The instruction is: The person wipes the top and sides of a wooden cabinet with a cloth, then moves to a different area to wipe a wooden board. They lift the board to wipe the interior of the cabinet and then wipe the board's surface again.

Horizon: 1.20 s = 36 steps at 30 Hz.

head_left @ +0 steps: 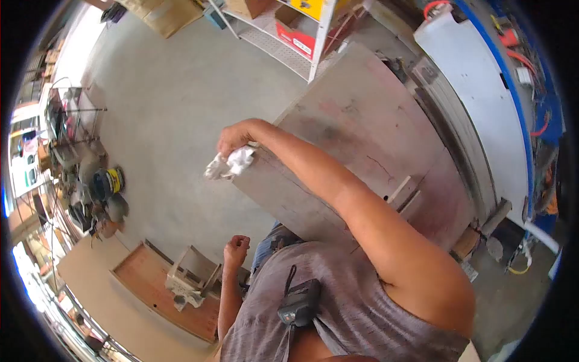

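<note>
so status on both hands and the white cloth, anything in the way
Right hand gripping white cloth. Left hand low beside the body, nothing visible in it. Grey board's edge close to cloth; nothing seen blocking.

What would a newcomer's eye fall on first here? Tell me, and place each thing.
First, the right hand, gripping a crumpled white cloth by the edge of the stained table, with its bare arm stretched across the middle of the view. Next, the dark device hanging against the striped top, at bottom centre. Then the large white panel bordered by blue, at upper right.
</note>
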Each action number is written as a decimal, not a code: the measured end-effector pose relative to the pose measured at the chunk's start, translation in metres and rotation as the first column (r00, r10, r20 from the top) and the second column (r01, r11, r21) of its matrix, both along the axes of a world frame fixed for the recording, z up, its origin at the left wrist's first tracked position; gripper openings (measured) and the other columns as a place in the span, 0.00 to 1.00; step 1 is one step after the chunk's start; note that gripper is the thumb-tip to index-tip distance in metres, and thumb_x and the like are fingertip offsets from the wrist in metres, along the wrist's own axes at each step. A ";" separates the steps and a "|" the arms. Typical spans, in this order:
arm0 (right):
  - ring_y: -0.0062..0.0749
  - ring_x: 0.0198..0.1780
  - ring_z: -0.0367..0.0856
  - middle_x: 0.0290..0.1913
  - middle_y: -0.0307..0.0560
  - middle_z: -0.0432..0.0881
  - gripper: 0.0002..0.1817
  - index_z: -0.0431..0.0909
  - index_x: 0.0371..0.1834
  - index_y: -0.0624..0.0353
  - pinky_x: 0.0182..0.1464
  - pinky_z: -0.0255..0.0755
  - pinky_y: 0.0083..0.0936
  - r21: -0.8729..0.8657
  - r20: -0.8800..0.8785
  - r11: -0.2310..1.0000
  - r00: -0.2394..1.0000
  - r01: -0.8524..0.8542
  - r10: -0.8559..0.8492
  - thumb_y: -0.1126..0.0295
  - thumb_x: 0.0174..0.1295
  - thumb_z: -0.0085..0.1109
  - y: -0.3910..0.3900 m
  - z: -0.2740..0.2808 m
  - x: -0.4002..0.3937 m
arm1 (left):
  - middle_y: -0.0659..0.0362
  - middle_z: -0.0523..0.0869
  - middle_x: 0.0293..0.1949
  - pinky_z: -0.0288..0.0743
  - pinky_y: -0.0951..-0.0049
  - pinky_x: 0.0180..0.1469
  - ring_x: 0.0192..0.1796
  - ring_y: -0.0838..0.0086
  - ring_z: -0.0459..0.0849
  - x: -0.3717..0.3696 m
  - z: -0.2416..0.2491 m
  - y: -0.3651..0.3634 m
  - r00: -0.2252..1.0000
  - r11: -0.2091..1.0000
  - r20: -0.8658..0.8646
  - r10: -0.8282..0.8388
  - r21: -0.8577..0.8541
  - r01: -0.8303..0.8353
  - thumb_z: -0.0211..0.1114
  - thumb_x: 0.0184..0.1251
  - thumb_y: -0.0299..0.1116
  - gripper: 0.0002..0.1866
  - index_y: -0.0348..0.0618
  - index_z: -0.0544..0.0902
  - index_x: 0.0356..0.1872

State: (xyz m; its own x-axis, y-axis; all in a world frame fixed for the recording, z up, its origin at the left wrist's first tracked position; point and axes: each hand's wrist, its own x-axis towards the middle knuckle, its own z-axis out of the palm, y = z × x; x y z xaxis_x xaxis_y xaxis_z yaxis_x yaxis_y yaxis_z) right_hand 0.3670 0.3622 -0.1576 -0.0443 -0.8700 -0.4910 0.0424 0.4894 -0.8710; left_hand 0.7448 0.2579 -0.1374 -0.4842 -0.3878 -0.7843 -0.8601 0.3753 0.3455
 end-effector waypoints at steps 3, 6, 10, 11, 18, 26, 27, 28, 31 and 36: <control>0.46 0.39 0.81 0.37 0.53 0.83 0.16 0.83 0.38 0.53 0.41 0.73 0.42 -0.139 -0.756 0.963 0.604 0.230 -0.254 0.57 0.49 0.59 0.081 -0.054 -0.026 | 0.59 0.84 0.22 0.73 0.75 0.25 0.20 0.77 0.79 -0.004 -0.002 -0.002 0.997 0.997 -0.032 -0.067 0.026 0.068 0.63 0.59 0.42 0.15 0.40 0.82 0.37; 0.46 0.32 0.82 0.29 0.55 0.82 0.15 0.79 0.32 0.60 0.34 0.73 0.43 -0.042 -0.908 0.371 0.120 0.928 -0.402 0.58 0.60 0.52 0.266 -0.052 -0.060 | 0.59 0.84 0.24 0.70 0.76 0.21 0.19 0.79 0.77 -0.006 -0.001 -0.010 0.999 0.999 -0.043 -0.018 0.026 0.019 0.62 0.60 0.42 0.15 0.40 0.81 0.37; 0.49 0.41 0.83 0.38 0.59 0.83 0.24 0.76 0.44 0.63 0.43 0.76 0.42 -0.231 -0.973 -0.412 -0.217 0.881 0.082 0.53 0.54 0.59 0.511 -0.030 0.018 | 0.58 0.83 0.24 0.69 0.77 0.19 0.19 0.80 0.75 -0.002 0.004 -0.029 0.999 1.000 -0.035 -0.018 0.005 0.018 0.61 0.60 0.42 0.15 0.40 0.81 0.38; 0.52 0.45 0.82 0.45 0.61 0.80 0.25 0.71 0.51 0.62 0.45 0.75 0.44 -0.272 -0.947 -0.599 -0.320 0.753 0.029 0.56 0.55 0.58 0.562 -0.042 0.041 | 0.58 0.83 0.24 0.69 0.77 0.19 0.19 0.80 0.75 -0.001 0.001 -0.033 0.999 0.999 -0.024 -0.033 0.009 0.033 0.61 0.60 0.42 0.15 0.40 0.81 0.38; 0.51 0.43 0.79 0.41 0.59 0.80 0.18 0.78 0.44 0.59 0.41 0.73 0.42 -0.385 -0.891 -0.288 -0.435 0.877 -0.131 0.66 0.48 0.64 0.450 -0.095 0.089 | 0.59 0.83 0.24 0.69 0.78 0.21 0.19 0.80 0.75 -0.035 -0.008 -0.026 0.959 0.963 -0.099 -0.267 -0.004 0.268 0.61 0.61 0.39 0.12 0.40 0.81 0.37; 0.48 0.42 0.81 0.39 0.49 0.82 0.12 0.78 0.37 0.53 0.40 0.73 0.53 -0.290 -0.710 0.657 0.304 0.695 -0.635 0.65 0.49 0.59 0.133 -0.021 0.188 | 0.59 0.82 0.24 0.67 0.79 0.20 0.20 0.82 0.74 -0.056 0.038 0.006 0.923 0.957 -0.253 -0.289 -0.039 0.289 0.60 0.63 0.39 0.12 0.40 0.80 0.38; 0.48 0.39 0.81 0.39 0.49 0.82 0.12 0.78 0.37 0.55 0.38 0.72 0.52 -0.246 -0.711 0.561 0.246 0.790 -0.659 0.66 0.49 0.60 0.154 -0.015 0.181 | 0.59 0.82 0.24 0.67 0.79 0.20 0.20 0.82 0.74 -0.050 0.037 0.004 0.919 0.952 -0.252 -0.302 -0.038 0.303 0.60 0.63 0.39 0.12 0.40 0.80 0.38; 0.47 0.34 0.80 0.35 0.50 0.82 0.12 0.78 0.37 0.56 0.36 0.72 0.46 -0.402 -0.832 0.458 -0.107 0.793 -0.544 0.68 0.48 0.60 0.179 -0.046 0.170 | 0.59 0.82 0.24 0.68 0.79 0.21 0.20 0.82 0.74 -0.043 0.034 0.001 0.927 0.954 -0.226 -0.298 -0.045 0.296 0.61 0.63 0.39 0.13 0.40 0.80 0.39; 0.40 0.28 0.80 0.29 0.50 0.82 0.14 0.78 0.39 0.59 0.31 0.72 0.38 -0.396 -0.730 0.032 -0.294 0.918 -0.617 0.70 0.47 0.63 0.348 -0.079 0.149 | 0.59 0.83 0.24 0.69 0.78 0.22 0.20 0.81 0.75 -0.023 0.018 -0.005 0.922 0.941 -0.189 -0.339 -0.058 0.334 0.61 0.62 0.40 0.13 0.40 0.81 0.39; 0.50 0.30 0.80 0.31 0.56 0.81 0.16 0.77 0.47 0.58 0.34 0.72 0.44 -0.383 -0.843 -0.218 -0.436 0.898 -0.315 0.68 0.55 0.57 0.426 -0.066 0.287 | 0.58 0.83 0.25 0.70 0.77 0.24 0.20 0.80 0.75 -0.008 0.019 0.013 0.899 0.913 -0.164 -0.406 -0.027 0.407 0.62 0.61 0.40 0.14 0.40 0.81 0.37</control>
